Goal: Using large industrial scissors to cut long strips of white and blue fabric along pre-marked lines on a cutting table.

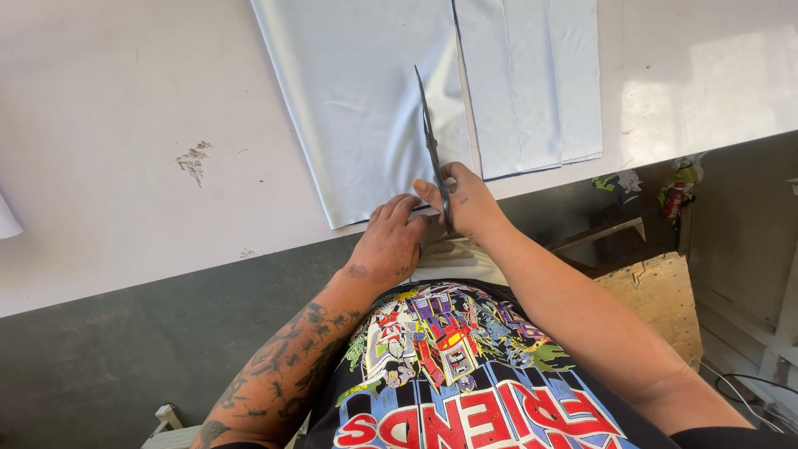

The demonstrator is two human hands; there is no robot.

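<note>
A pale blue fabric sheet [366,108] lies on a white table [125,166], its near edge at the table's front. My right hand [470,204] grips black scissors [431,137] whose long blades point away from me, lying over the fabric. My left hand [391,241] rests at the fabric's near edge, fingers curled onto the cloth right beside the scissors' handles. A second folded stack of the same pale fabric [536,83] lies just to the right, with a dark seam between the two pieces.
A scuffed dark mark [193,160] is on the tabletop at left. A white scrap [7,220] peeks in at the far left edge. Below the table to the right are a wooden board [657,303], litter [677,195] and cables [748,387] on the floor.
</note>
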